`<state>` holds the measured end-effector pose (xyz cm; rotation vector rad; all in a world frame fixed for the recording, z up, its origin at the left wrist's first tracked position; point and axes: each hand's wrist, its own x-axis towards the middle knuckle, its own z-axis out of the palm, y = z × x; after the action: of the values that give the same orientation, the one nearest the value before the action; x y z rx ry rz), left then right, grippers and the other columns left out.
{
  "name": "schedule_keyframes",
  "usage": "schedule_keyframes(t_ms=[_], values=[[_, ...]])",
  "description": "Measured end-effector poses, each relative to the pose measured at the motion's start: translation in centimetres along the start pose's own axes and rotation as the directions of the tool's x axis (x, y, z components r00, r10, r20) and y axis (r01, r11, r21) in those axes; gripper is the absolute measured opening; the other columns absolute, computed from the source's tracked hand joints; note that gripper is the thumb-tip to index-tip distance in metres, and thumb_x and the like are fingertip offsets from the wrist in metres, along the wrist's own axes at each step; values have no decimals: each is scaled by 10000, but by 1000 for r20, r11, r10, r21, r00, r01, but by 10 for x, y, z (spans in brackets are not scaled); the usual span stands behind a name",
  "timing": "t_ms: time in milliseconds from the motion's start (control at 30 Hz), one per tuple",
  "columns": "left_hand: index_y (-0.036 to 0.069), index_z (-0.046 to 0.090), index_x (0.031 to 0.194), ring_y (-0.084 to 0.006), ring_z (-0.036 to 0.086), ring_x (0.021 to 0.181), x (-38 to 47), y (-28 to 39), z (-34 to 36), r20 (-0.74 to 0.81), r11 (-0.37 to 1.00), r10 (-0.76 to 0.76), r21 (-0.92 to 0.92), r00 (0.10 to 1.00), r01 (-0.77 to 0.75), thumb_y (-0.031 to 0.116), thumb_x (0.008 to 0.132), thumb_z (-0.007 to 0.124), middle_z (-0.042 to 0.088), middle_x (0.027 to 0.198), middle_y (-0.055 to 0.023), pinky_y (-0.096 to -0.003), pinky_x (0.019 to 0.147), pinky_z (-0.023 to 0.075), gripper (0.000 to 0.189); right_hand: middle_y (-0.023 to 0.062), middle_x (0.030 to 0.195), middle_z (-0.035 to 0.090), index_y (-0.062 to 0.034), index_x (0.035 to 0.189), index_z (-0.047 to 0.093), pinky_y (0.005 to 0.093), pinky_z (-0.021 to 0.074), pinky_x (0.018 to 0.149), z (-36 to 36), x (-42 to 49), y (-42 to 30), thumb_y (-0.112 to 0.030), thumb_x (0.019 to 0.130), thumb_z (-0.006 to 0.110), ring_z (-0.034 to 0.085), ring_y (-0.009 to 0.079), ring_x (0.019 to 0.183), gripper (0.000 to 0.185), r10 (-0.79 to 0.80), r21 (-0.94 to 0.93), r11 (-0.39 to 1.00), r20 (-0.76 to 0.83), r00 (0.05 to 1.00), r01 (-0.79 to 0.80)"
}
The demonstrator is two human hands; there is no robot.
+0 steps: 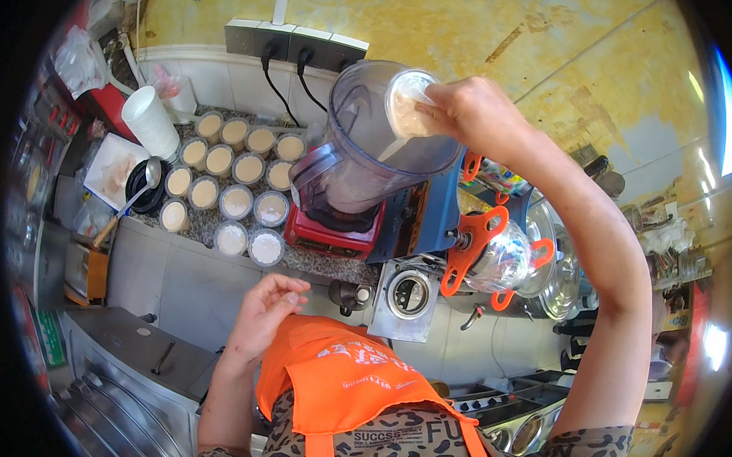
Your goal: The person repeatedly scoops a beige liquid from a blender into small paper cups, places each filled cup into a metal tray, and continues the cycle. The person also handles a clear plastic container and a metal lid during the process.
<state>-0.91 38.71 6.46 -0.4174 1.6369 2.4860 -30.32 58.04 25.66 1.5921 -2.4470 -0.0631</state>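
Note:
My right hand [467, 108] grips a clear plastic cup [409, 103] tilted over the open blender jar [369, 138]; pale beige liquid runs from its rim into the jar. The jar stands on a red blender base [332, 233]. Nothing is in my left hand [272, 313], its fingers loosely curled and apart in front of the counter edge. Several round cups of beige liquid [236, 201] stand in rows on the speckled stone counter [316, 264], left of the blender. The two nearest hold a whiter surface.
At the left are a stack of white cups [151, 121], a ladle [153, 173] over a black bowl [139, 190] and a white tray [111, 165]. Right of the blender stand a blue machine [415, 212] and an orange-handled clear container [498, 257]. Plugged sockets [297, 45] line the wall.

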Motion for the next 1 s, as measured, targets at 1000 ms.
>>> schedule_keyframes(t_ms=[1000], values=[[19,668,885,-355,662,855,212,192,108,662,-329,568,727,489,-602,98,756,664,680,866,-177,-446,742,539,152,265,1105,616,48,1157,557,412,510,829,-32,-4,-1,-178,730,709,621,394,986,506,198,390,891,130,972,-233]])
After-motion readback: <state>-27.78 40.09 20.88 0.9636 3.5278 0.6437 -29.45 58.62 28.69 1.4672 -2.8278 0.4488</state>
